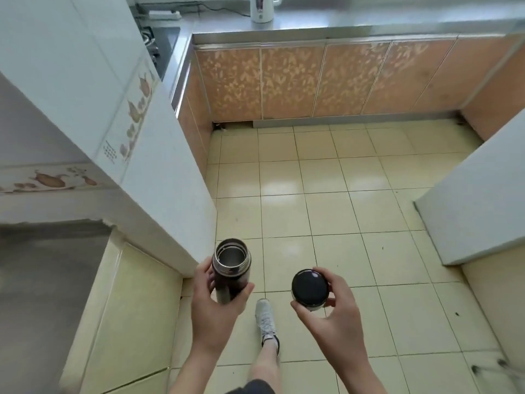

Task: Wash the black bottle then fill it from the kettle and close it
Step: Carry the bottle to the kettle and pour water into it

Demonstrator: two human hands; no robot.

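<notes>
1. The person stands on the tiled kitchen floor [326, 177], well apart from the worktop [355, 27] at the far wall, with one foot in a white shoe [265, 318] stepping forward.
2. The left hand [211, 305] is wrapped around the body of the black bottle [231, 270], fingers on one side and thumb on the other, holding it upright in the air above the floor.
3. The bottle's mouth is open; its steel inside shows, and whether it holds any water cannot be told from this view.
4. The right hand [331, 317] is curled around the black lid [310, 288], thumb and fingertips on its rim, top face up, held apart from the bottle.
5. The white kettle [262, 8] stands on the worktop at the far wall, untouched, its cord trailing left toward a power strip [164, 15].
6. No sink or tap is in view, so whether the washing is done cannot be confirmed here; the bottle being open and carried toward the kettle side suggests, as a judgement, that washing may be finished.
7. Still left, at the least: reaching the kettle, pouring into the bottle, and screwing the lid back on.
</notes>
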